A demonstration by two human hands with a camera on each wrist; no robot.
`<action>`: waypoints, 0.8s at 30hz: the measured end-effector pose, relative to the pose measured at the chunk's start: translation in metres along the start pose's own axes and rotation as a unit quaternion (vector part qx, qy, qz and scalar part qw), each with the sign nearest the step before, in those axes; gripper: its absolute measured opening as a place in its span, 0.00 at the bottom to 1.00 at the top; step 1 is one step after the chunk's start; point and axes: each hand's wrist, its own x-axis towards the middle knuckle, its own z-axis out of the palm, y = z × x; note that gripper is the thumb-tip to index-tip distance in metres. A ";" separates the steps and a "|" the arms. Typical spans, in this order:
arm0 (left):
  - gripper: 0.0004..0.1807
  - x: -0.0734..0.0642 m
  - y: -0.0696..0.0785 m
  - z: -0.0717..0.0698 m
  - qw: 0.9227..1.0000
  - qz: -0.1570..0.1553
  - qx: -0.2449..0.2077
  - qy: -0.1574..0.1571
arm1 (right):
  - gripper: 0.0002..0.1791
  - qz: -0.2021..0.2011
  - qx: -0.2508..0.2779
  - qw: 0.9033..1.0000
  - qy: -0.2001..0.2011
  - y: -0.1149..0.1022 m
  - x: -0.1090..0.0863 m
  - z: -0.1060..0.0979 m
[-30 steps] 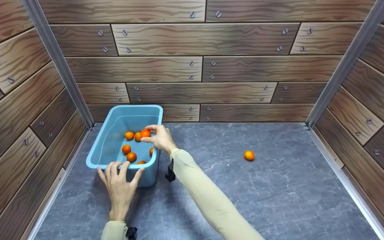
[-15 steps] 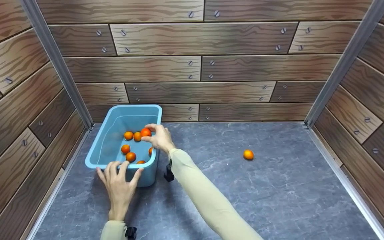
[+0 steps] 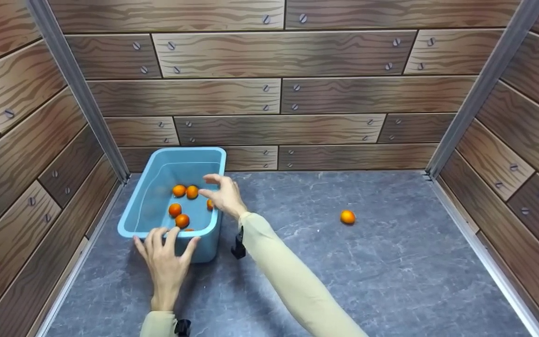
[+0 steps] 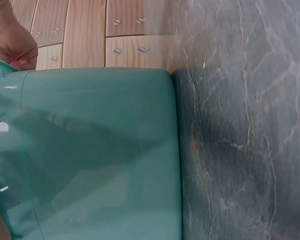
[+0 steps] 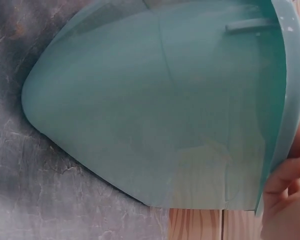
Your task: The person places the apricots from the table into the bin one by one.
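A light blue plastic bin [image 3: 127, 224] stands at the left of the floor, with several small oranges [image 3: 175, 210] on its bottom. My left hand [image 3: 166, 262] holds its near rim, fingers over the edge and thumb spread along the outside. Over the right rim, my right hand [image 3: 225, 195] hovers with thumb and fingers apart and nothing between them. One orange [image 3: 210, 204] below it is partly hidden by the rim; another shows only its top behind the near wall. Both wrist views are mostly filled by the bin's outer wall [image 4: 95, 150].
A single orange [image 3: 347, 217] lies on the grey marbled floor [image 3: 391, 262], well to the right of the bin. Wood-patterned walls [image 3: 269, 56] enclose the back and both sides, with metal strips at the corners.
My right hand has let go of an orange, which dropped into the bin. Oranges near the bin's right and near walls have shifted. My left hand stays on the rim.
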 end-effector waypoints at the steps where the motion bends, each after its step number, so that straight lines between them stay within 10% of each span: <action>1: 0.29 -0.001 0.000 0.000 1.000 -0.001 0.000 0.000 | 0.19 -0.003 0.019 1.000 0.000 0.002 -0.001 -0.001; 9: 0.28 -0.002 0.001 0.000 1.000 -0.002 -0.005 0.005 | 0.14 -0.036 0.191 0.981 -0.003 0.017 -0.014 -0.015; 24: 0.34 -0.002 0.002 0.001 1.000 -0.005 -0.010 0.008 | 0.12 -0.072 0.163 0.984 0.021 0.043 -0.060 -0.052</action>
